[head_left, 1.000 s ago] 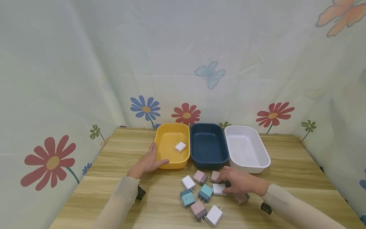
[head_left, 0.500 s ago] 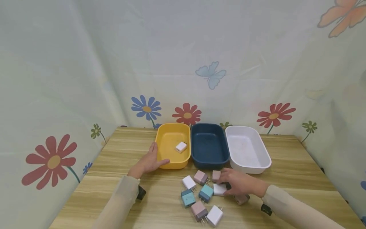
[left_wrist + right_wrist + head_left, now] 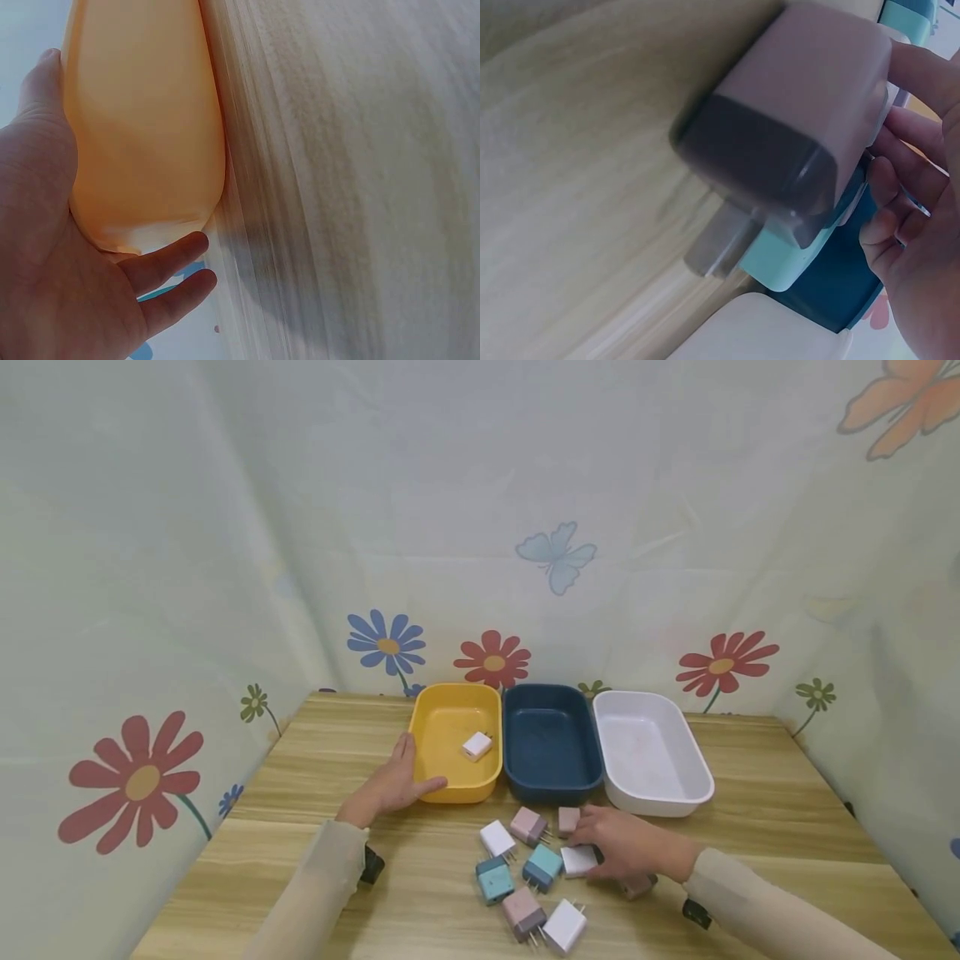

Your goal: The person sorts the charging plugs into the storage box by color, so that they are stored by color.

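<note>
My left hand [image 3: 386,787] rests at the near left corner of the yellow tray [image 3: 427,752], thumb over the rim and fingers along the outer side, as the left wrist view shows. A white charger [image 3: 477,746] lies inside that tray. My right hand [image 3: 626,843] reaches down among the chargers and pinches a teal and dark-blue charger [image 3: 774,261] between thumb and fingers; the hand mostly hides it in the head view. Beside its fingertips sit a white charger [image 3: 578,862] and a pink charger [image 3: 568,821]. Another pink charger [image 3: 810,82], with a grey end, lies under the wrist.
A dark-blue tray [image 3: 551,795] and a white tray [image 3: 663,806] stand right of the yellow one. Several loose chargers lie in front, including a teal one [image 3: 543,865], a pink one [image 3: 522,910] and a white one [image 3: 564,927]. A flowered cloth [image 3: 450,485] hangs behind.
The right hand shifts slightly and lowers over the chargers; the white charger beside it turns a little. My left hand stays on the yellow tray.
</note>
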The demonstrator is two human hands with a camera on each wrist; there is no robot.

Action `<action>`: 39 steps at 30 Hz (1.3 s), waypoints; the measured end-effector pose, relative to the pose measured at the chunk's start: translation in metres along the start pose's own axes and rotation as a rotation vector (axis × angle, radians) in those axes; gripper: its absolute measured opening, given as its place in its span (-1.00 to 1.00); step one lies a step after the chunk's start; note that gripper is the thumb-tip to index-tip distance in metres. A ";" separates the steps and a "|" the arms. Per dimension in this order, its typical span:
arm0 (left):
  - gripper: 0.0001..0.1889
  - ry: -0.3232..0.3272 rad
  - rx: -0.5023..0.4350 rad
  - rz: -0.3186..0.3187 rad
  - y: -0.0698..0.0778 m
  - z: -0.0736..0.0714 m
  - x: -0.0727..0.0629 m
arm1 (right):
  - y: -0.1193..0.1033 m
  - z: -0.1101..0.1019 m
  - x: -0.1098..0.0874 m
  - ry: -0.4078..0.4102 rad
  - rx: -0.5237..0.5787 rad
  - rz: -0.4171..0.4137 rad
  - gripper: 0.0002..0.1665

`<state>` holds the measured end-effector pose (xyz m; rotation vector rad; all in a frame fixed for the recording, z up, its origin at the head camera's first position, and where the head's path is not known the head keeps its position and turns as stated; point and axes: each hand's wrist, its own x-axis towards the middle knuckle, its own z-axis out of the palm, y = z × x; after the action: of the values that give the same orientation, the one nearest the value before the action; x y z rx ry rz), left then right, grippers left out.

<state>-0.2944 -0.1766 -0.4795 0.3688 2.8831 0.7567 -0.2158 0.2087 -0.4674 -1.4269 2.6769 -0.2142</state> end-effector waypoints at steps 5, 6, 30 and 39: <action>0.18 0.006 -0.001 0.006 0.000 -0.001 0.000 | 0.001 0.001 -0.001 -0.001 0.041 0.020 -0.52; 0.18 0.008 -0.001 0.009 0.000 -0.001 0.000 | 0.001 0.000 -0.002 -0.003 0.054 0.029 -0.52; 0.20 0.000 -0.008 -0.010 0.000 0.000 0.000 | -0.005 -0.025 0.000 0.059 0.179 0.068 -0.53; 0.19 0.005 0.007 -0.008 -0.001 0.000 0.001 | -0.006 -0.029 0.007 0.138 0.151 0.042 -0.55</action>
<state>-0.2955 -0.1774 -0.4800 0.3564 2.8905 0.7469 -0.2193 0.2017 -0.4379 -1.3565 2.7273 -0.5172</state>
